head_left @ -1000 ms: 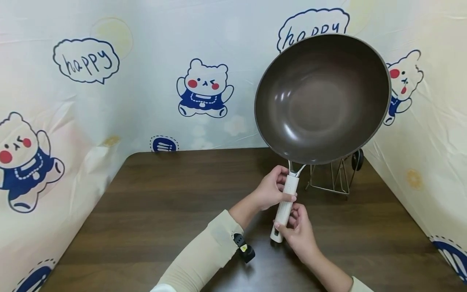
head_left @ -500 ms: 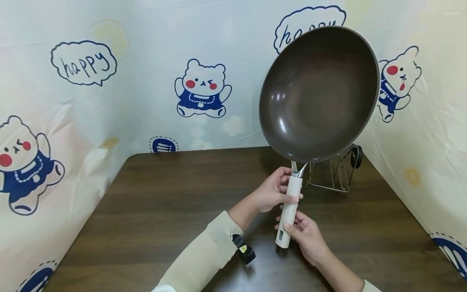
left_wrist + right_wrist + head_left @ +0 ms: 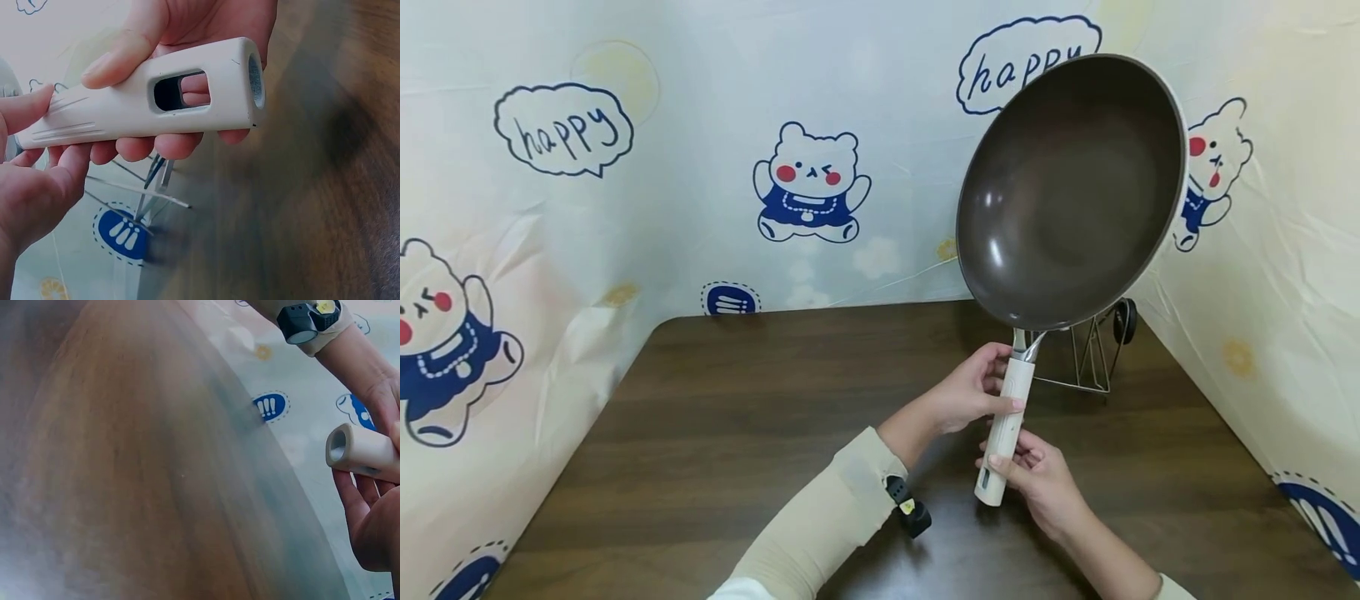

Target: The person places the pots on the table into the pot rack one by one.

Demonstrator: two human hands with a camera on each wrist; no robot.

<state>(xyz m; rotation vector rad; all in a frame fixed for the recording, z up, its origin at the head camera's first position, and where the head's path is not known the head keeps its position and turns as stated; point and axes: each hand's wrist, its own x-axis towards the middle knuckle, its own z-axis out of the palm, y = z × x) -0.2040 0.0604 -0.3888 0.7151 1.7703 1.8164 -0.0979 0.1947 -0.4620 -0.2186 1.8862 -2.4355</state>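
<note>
A deep brown-lined frying pan (image 3: 1075, 200) is held upright above the table, its inside facing the head camera. Its white handle (image 3: 1003, 429) slants down toward the person. My left hand (image 3: 973, 392) grips the handle's upper part, close below the metal neck. Lower down, my right hand (image 3: 1048, 483) holds the handle near its end, thumb on the front and fingers behind. In the left wrist view the handle (image 3: 125, 106) shows a slot at its end, with right fingertips beneath it. The right wrist view catches the handle's hollow end (image 3: 340, 447).
Behind the pan, partly hidden by it, a wire rack (image 3: 1090, 358) with a black round part (image 3: 1124, 322) stands at the table's back right. The dark wooden table (image 3: 737, 417) is bordered by a printed cloth backdrop (image 3: 685, 192). A black camera (image 3: 913, 512) sits on the left wrist.
Both hands have shifted slightly right with the pan. The pan has turned about its handle, so its opening looks narrower and some of its pale outer side shows at the right.
</note>
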